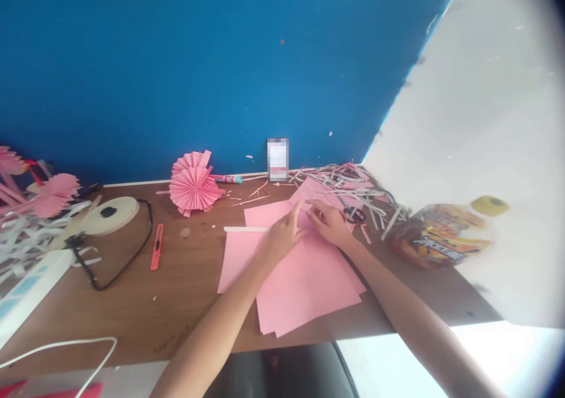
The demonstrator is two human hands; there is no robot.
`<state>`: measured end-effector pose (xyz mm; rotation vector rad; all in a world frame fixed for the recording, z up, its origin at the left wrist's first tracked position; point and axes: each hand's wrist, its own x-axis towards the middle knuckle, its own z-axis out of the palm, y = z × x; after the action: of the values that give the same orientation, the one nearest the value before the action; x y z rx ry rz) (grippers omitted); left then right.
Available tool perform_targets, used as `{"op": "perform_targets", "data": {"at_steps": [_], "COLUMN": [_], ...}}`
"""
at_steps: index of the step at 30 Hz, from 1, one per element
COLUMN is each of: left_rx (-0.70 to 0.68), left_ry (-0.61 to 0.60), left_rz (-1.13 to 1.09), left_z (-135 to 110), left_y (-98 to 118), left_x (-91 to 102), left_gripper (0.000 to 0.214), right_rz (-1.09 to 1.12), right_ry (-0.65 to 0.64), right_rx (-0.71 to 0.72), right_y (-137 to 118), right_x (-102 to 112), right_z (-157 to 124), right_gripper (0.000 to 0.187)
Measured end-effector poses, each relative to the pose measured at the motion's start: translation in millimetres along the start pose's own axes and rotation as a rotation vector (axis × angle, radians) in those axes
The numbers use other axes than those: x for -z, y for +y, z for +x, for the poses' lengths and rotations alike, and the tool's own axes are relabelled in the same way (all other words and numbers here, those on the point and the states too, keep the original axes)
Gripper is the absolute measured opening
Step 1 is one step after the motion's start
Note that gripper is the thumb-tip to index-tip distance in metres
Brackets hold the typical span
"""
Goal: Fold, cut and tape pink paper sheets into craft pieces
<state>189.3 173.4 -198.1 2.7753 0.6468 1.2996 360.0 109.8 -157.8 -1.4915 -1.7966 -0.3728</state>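
A stack of pink paper sheets (304,280) lies on the brown table (176,292) in front of me. My left hand (282,233) rests on the far part of the top sheet, fingers pressed together and pointing away. My right hand (329,221) is close beside it, fingers pinched on the sheet's far edge. Both hands press or fold the same pink paper. A folded pink paper fan (194,186) stands near the blue wall.
Paper strips and scissors (353,214) are piled at the back right. A snack bag (441,236) lies to the right. An orange cutter (156,246), a tape roll (112,214), a black cable, a power strip (30,286) and more pink fans (53,193) are on the left.
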Motion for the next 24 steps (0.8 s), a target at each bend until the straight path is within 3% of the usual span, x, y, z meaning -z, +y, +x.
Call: {"op": "perform_targets", "data": {"at_steps": [5, 9, 13, 16, 21, 24], "left_rx": [-0.091, -0.116, -0.080, 0.029, 0.249, 0.304], "left_ry": [0.118, 0.117, 0.022, -0.017, -0.062, -0.007], "left_rz": [0.040, 0.101, 0.203, 0.224, -0.122, -0.300], "left_z": [0, 0, 1, 1, -7, -11], "left_y": [-3, 2, 6, -4, -45, -66], "left_x": [-3.2, 1.6, 11.2, 26.3, 62.3, 70.6], "left_gripper": [0.071, 0.071, 0.061, 0.049, 0.029, 0.023], "right_rz": [0.407, 0.474, 0.254, 0.003, -0.137, -0.229], "right_ry": [-0.294, -0.336, -0.213, -0.081, 0.114, 0.232], "right_rx": [0.052, 0.040, 0.071, 0.106, -0.058, -0.190], "right_y": [-11, -12, -5, 3, 13, 19], "right_x": [-8, -9, -10, -9, -5, -3], "right_z": [-3, -3, -3, -2, 1, 3], "right_gripper": [0.044, 0.040, 0.032, 0.036, 0.035, 0.032]}}
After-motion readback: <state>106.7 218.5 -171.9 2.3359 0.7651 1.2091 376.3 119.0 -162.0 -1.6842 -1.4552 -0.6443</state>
